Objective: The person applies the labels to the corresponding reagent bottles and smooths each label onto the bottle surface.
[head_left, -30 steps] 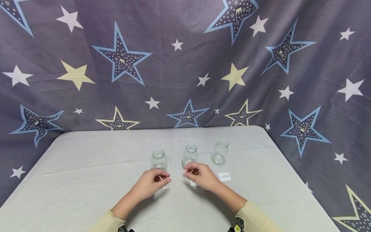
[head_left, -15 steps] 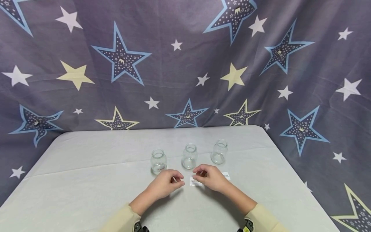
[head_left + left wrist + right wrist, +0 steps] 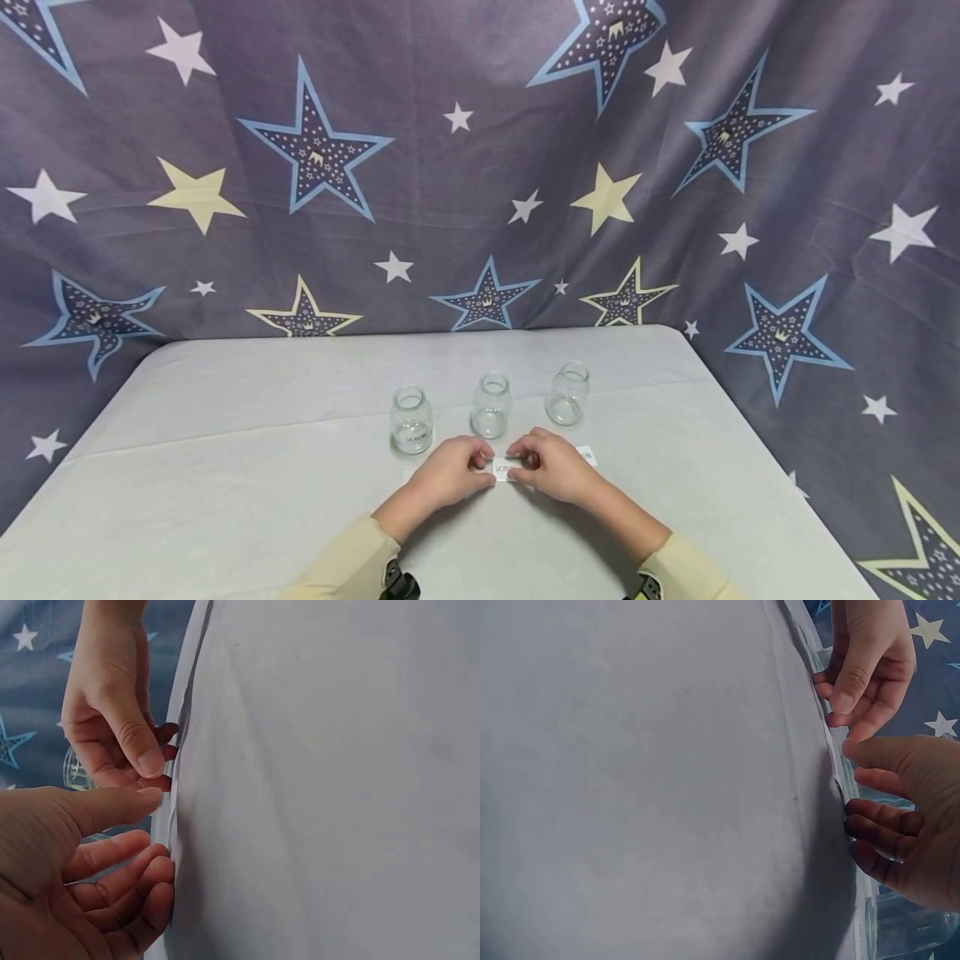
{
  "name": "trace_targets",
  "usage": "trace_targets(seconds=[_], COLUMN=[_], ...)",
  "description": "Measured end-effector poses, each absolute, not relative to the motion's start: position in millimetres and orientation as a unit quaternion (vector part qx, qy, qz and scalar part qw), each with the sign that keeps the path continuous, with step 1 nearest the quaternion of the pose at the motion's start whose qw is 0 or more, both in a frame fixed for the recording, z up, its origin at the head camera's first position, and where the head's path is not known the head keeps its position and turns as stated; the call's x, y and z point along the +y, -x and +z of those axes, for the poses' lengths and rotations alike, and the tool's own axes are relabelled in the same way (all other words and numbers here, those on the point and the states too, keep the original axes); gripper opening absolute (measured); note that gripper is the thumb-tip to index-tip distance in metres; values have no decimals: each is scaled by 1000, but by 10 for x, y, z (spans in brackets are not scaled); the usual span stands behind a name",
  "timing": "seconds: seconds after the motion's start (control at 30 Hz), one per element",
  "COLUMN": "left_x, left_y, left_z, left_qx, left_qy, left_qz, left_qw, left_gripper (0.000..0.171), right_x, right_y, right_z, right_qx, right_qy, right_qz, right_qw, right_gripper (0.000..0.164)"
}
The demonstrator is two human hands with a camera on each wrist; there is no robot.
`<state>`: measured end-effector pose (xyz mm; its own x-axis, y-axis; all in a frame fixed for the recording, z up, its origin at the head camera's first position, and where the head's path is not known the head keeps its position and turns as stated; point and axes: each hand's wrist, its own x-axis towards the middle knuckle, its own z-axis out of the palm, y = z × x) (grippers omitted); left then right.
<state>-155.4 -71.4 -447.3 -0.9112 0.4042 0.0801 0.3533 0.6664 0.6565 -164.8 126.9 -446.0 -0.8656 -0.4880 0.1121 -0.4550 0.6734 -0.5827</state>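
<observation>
In the head view, a small white label with printed characters (image 3: 501,470) lies between my two hands. My left hand (image 3: 450,472) is at its left edge, thumb and fingertips apart. My right hand (image 3: 553,467) covers part of its right side with loosely bent fingers. Whether either hand pinches it cannot be told. Behind stand three clear glass jars: a left jar (image 3: 411,421) with small reddish characters low on it, a middle jar (image 3: 491,406) and a right jar (image 3: 567,393). In the left wrist view, my left thumb (image 3: 112,808) stands off its fingers.
Another white label (image 3: 587,455) lies partly behind my right hand. A pale scrap (image 3: 408,475) shows beside my left hand. The light cloth-covered table (image 3: 225,483) reaches back to a star-patterned curtain (image 3: 420,167).
My left hand has moved right, from in front of the left jar to the middle label. My right hand has shifted slightly right and down. The jars stay put.
</observation>
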Motion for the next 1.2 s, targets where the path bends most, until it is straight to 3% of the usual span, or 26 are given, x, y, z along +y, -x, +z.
trace_targets(seconds=[0.33,1.03,1.2], left_x=[-659,-701,-741], left_y=[1583,1594,1583], left_z=[-4461,-4512,-4518], left_qx=[923,906,896], left_qy=[-189,-171,-174], left_qz=[331,383,407], left_qw=[52,49,37], left_gripper=[24,20,12], right_x=[1260,1248,1257], right_y=[1656,1674,1677], right_z=[-4492,-4517,-4488], right_qx=[926,911,903], right_qy=[272,271,271], right_qz=[-263,-311,-335], right_qw=[26,13,4], right_gripper=[30,23,23])
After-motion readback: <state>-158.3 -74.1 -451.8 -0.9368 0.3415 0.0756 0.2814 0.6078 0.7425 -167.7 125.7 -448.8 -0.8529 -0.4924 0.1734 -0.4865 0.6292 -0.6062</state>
